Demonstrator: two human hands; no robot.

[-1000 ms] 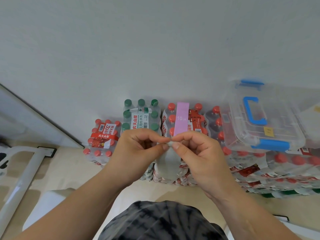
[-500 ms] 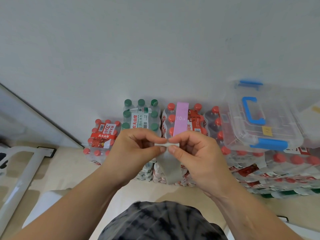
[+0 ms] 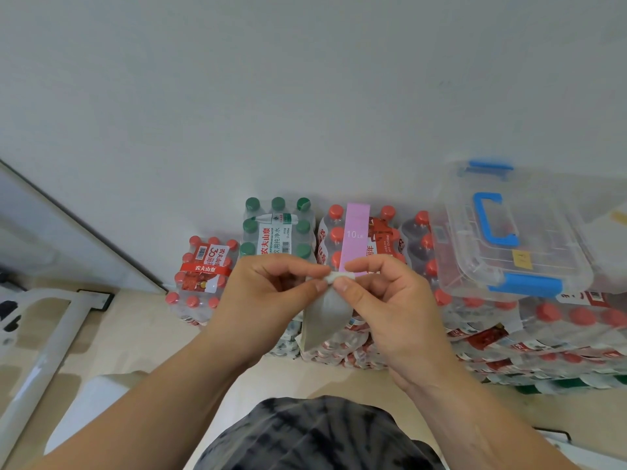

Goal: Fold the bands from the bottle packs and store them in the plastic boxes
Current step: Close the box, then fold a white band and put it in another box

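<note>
Left hand [image 3: 268, 296]: clenched in a pinch on the top end of the grey band [image 3: 324, 320], thumb against forefinger, well left of the plastic box [image 3: 509, 232].
Right hand [image 3: 390, 300]: pinching the same top end, fingertips almost touching those of the left one, also left of the box and lower.
Grey band: held up between both hands, top end bunched small, the rest hanging loose and wider below.
Pink band [image 3: 356, 232]: lying flat over the red-capped bottle pack [image 3: 383, 232] just left of the box, not yet taken.
Plastic box: seemingly closed, blue latch in front, resting on packs.
Step, as judged: folding the top end.
Risk one: pinch slipping and fold springing open, from stretchy material and a very small grip.
Risk two: crooked fold, from the loose wide part hanging free.
Risk three: no free hand for the closed lid afterwards.
</note>
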